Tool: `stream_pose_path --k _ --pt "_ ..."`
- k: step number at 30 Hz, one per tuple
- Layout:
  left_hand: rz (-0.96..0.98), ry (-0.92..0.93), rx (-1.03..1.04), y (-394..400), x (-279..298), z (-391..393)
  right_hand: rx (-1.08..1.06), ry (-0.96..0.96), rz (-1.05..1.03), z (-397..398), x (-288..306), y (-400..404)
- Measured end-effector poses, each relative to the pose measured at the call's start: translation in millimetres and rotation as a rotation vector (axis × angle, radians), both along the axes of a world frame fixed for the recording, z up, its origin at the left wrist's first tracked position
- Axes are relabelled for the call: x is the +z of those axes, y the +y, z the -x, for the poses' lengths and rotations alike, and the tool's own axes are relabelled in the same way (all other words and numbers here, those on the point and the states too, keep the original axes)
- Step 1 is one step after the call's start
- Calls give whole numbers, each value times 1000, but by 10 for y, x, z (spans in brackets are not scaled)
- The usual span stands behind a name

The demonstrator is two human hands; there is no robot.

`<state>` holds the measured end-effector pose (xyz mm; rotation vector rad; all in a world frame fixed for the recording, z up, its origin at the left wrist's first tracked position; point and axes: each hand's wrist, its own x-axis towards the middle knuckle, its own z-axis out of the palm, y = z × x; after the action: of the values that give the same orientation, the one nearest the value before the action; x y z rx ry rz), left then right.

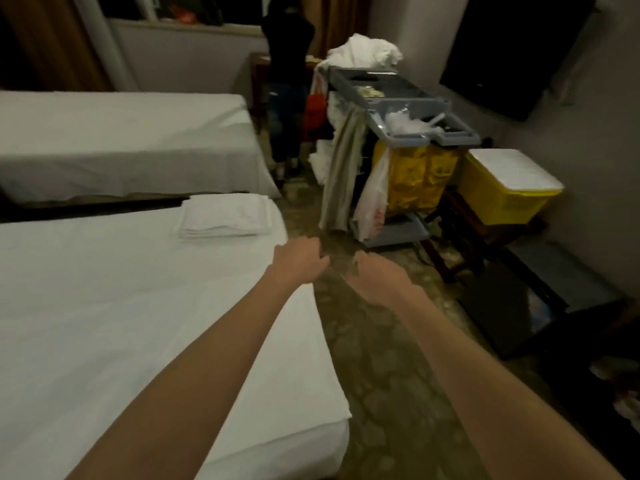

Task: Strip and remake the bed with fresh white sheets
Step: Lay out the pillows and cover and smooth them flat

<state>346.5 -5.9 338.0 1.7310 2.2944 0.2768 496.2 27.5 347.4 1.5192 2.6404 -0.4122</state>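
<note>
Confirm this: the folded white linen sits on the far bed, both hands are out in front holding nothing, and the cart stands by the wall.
Wrong bed. The head view shows the folded white linen on the near bed; the rest stands.

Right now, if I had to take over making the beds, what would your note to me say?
Left hand: stretched out over the near bed's right edge, fingers loosely curled, holding nothing.
Right hand: out over the floor beside the bed, fingers loosely curled, also holding nothing.
Things: a folded white stack of linen lies at the near bed's far corner. Crumpled white linen is piled on top of the grey cart.
Done: both beds, near and far bed, wear a flat white sheet.
Left: unfold the stack and spread it on the near bed. No pillows or covers are in view.
</note>
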Motion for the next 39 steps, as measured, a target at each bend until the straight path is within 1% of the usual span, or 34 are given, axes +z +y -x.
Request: stream_pose_path --k 3,5,8,11,14,17,19,22,24,26,28,32,35,38,39 --pt "140 32 69 269 -420 51 102 53 -73 223 42 477" --pt "253 8 91 434 -640 65 154 64 -67 374 39 736" --pt "303 -10 146 644 -903 131 234 54 -32 604 -112 1090" --pt "292 -47 273 718 -1111 274 321 -17 50 845 -450 1349" --pt "274 -118 436 687 -1370 384 442 -97 145 1131 -917 1524" --pt "312 -233 629 616 -1806 341 580 -147 226 1489 -1476 1616" --pt "353 -308 763 591 -2174 198 676 -180 285 1651 -1904 1643" --pt "415 -422 942 655 -2766 -165 813 -278 375 1762 -2554 1734" --pt "456 -466 1028 751 -3146 -425 882 -329 392 1804 -2992 1864" --pt "536 -493 1096 859 -3507 -643 932 -381 405 1861 -3403 2008" --pt "623 -497 1112 967 -3854 -818 962 -424 409 1901 -3769 2154" --pt "764 -412 1014 1193 -4418 -989 992 -462 435 1881 -4399 2338" --pt "793 -305 998 1290 -4738 -979 1000 -451 449 1814 -4702 2420" --pt "811 -175 935 1249 -4918 -945 924 -414 492 1760 -4884 2506" --pt "782 -160 959 1236 -4952 -934 891 -410 506 1754 -4911 2543"
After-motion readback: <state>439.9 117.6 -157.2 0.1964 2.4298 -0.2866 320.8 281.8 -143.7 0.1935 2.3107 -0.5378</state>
